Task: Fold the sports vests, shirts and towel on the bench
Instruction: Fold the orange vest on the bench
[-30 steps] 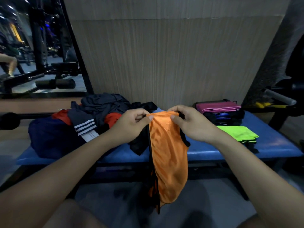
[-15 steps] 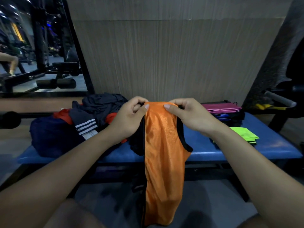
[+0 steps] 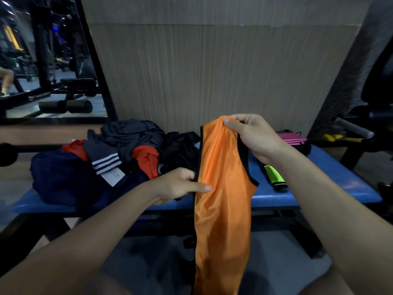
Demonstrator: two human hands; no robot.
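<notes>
Nearby, unfolded clothes heap [image 3: 119,150] on bench [image 3: 331,179], both hands [image 3: 255,135] [image 3: 180,184] pinching orange vest [image 3: 223,199].

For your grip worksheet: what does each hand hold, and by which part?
Both hold the orange vest: right hand pinches its top, left hand its black-trimmed left edge.

A wood-grain wall panel [image 3: 212,71] stands behind everything, filling the far middle. To its left a black-framed mirror [image 3: 42,60] shows gym machines, a padded roller [image 3: 66,106] low down, and a warm yellow light [image 3: 9,36] at the far left. A black bar end [image 3: 7,154] juts in from the left edge. On the right a dark machine carries a grey handle [image 3: 353,127], with yellow straps [image 3: 338,138] just below it. Grey floor [image 3: 148,262] lies near, underfoot.
</notes>
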